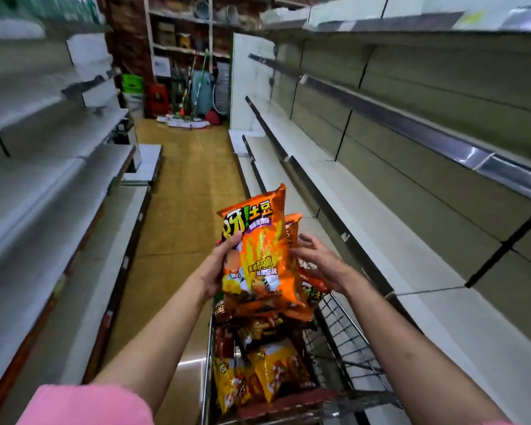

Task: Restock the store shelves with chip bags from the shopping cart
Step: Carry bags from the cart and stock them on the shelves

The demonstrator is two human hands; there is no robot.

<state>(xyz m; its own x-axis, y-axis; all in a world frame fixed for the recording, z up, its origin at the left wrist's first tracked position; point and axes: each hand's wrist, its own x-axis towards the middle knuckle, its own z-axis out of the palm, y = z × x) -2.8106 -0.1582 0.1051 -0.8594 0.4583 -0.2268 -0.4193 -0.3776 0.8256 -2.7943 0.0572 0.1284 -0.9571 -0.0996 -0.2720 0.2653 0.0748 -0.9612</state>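
Observation:
My left hand grips the left edge of an orange chip bag, held upright above the shopping cart. A second orange bag peeks out right behind the first. My right hand hovers at the right side of these bags with its fingers spread and relaxed; whether it touches them I cannot tell. Inside the wire cart lie several more chip bags, brown ones on top and yellow ones nearer to me.
White store shelves run along the right of the aisle at several heights, with grey back panels. More white shelves line the left. The tan floor leads to brooms, mops and boxes stacked at the aisle's far end.

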